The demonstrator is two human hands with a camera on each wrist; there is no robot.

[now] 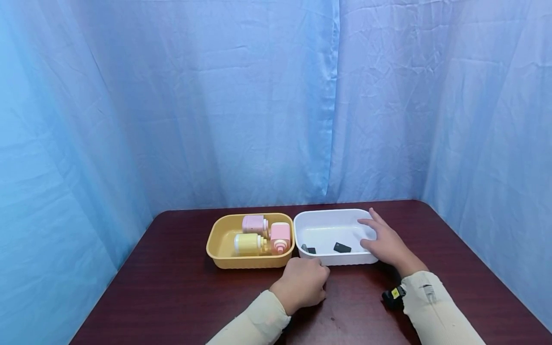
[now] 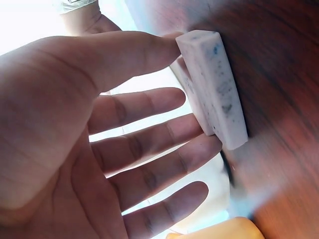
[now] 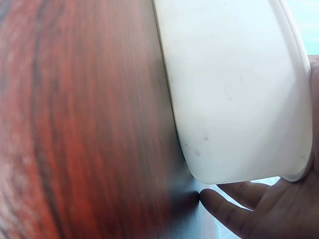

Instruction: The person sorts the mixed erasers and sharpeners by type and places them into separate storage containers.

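My left hand (image 1: 302,282) is in front of the two baskets, low over the table. In the left wrist view it pinches a white eraser (image 2: 219,89) with grey and blue smudges between thumb and fingertips; in the head view the hand hides this eraser. At the right end of the white basket (image 1: 336,260), my right hand (image 1: 385,239) reaches over the rim with fingers spread and nothing between them. Inside that basket lie a small black block (image 1: 342,247) and another dark piece (image 1: 311,250) beside a grey one (image 1: 304,247).
A yellow basket (image 1: 250,262) stands left of the white one, close beside it. It holds a lilac bottle (image 1: 253,224), a yellow bottle (image 1: 247,244) and a pink bottle (image 1: 280,233). The dark red table (image 1: 172,287) ends at blue curtains (image 1: 258,120) behind and at both sides.
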